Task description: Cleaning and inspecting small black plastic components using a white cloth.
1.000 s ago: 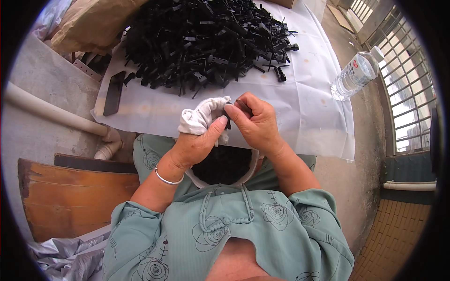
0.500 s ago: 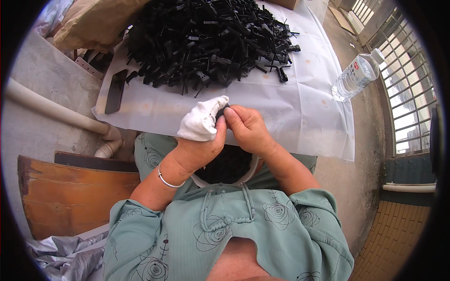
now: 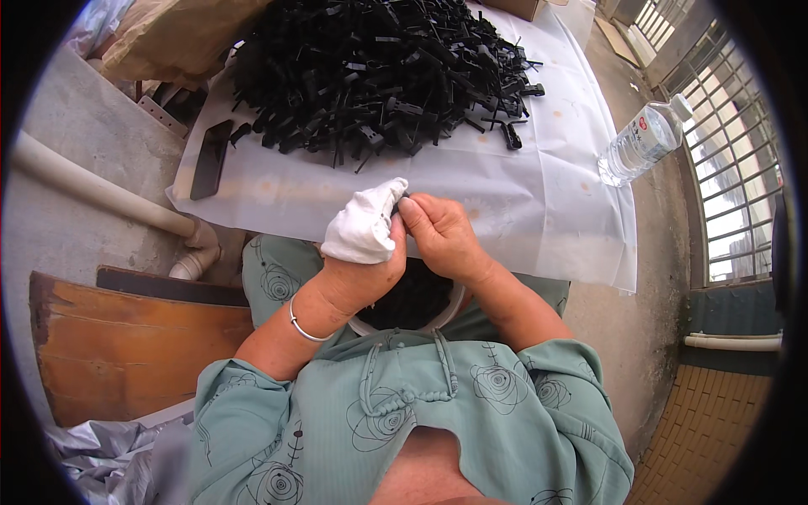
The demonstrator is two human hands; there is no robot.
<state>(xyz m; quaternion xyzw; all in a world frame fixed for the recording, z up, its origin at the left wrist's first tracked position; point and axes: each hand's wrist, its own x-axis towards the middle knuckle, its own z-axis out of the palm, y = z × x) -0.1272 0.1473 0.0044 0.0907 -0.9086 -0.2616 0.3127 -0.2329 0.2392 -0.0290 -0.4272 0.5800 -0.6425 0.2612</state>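
Note:
My left hand (image 3: pixel 366 240), its fingers wrapped in a white cloth covering, is closed round a small black plastic part (image 3: pixel 401 203). Against it, my right hand (image 3: pixel 439 234) pinches the same part between thumb and bent fingers. Most of the part is hidden by the fingers, so its full shape does not show. Both hands meet just over the near edge of the table. Below them, between my knees, sits a white-rimmed bucket (image 3: pixel 446 316) with dark pieces in it. Beyond my hands a big heap of black plastic parts (image 3: pixel 379 80) covers the far table.
A white plastic sheet (image 3: pixel 539 219) covers the table. A dark phone (image 3: pixel 212 160) lies at its left edge, and a clear water bottle (image 3: pixel 641 141) stands at the right. Brown paper (image 3: pixel 172 38) is at far left. A wooden board (image 3: pixel 143 349) and a pipe (image 3: pixel 101 189) are on the left.
My hands stay together on the black part and have shifted only slightly downward. The heap and table appear a little displaced with a small head movement.

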